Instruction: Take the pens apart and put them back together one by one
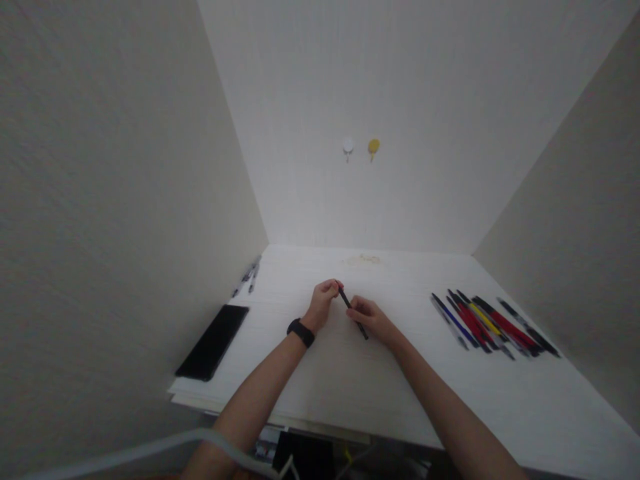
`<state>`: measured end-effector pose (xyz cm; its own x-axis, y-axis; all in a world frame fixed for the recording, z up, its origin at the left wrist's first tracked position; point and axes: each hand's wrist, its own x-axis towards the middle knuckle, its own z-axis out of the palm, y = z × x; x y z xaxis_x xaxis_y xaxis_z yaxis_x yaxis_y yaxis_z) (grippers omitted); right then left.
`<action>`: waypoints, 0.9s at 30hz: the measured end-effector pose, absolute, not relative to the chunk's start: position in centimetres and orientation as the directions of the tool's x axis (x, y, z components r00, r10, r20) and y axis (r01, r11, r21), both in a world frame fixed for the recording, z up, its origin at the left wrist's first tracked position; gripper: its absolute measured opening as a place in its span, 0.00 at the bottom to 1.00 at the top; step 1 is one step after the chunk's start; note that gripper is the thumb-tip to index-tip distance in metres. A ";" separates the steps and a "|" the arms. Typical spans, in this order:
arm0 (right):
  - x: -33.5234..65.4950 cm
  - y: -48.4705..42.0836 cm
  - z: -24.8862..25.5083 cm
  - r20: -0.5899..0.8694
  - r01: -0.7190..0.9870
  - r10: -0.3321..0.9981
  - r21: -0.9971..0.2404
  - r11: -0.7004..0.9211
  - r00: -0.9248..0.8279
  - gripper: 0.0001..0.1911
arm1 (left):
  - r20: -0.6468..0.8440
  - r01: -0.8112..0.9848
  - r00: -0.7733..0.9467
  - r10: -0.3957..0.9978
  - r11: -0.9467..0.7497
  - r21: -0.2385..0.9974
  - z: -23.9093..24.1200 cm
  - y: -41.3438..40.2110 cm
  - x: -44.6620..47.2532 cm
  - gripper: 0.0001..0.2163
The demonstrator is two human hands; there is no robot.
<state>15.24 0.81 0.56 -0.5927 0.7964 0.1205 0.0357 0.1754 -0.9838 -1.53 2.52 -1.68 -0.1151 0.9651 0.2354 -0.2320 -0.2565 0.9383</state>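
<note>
The left hand [324, 297], a black band at its wrist [301, 332], is curled shut, its fingertips pinched on the upper end of a slim black plastic pen [353, 312]. The right hand [369, 316] is closed round the pen's middle and lower barrel, so the pen is held between both hands, tilted, just above the middle of the white tabletop [350, 387]. Whether a cap or tip is being turned or pulled cannot be told; that end is hidden by the fingers.

For the step to be done well, the barrel would best be kept steady in the right hand while only the left fingertips work the end. Any pull should be made along the pen's line, so that nothing is bent or flicked away, and the work kept low over the table so loose parts are caught.

A row of red, blue, yellow and black pens [493, 323] lies well apart at the right. At the left edge a flat black phone [214, 341] lies, with a few dark pens [247, 275] by the wall.
</note>
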 end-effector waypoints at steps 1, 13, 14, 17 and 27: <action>15.2 0.9 0.4 0.140 0.022 0.798 -0.982 0.189 -0.586 0.23 | 0.234 -0.234 -0.111 0.966 -0.254 0.939 -1.7 2.5 -1.5 0.19; 15.4 1.0 0.4 0.124 0.037 0.735 -0.979 0.199 -0.667 0.25 | 0.191 -0.297 -0.096 0.977 -0.212 0.931 -1.6 2.6 -1.5 0.20; 15.5 1.1 0.4 0.120 0.054 0.740 -0.977 0.207 -0.662 0.25 | 0.192 -0.296 -0.094 0.977 -0.212 0.931 -1.5 2.6 -1.5 0.20; 15.4 1.1 0.4 0.132 0.072 0.758 -0.971 0.230 -0.639 0.22 | 0.193 -0.293 -0.096 0.976 -0.213 0.932 -1.5 2.6 -1.4 0.21; 15.2 1.1 -0.2 0.146 0.014 0.752 -0.979 0.202 -0.643 0.22 | 0.192 -0.327 -0.068 0.979 -0.204 0.923 -1.5 2.6 -1.4 0.24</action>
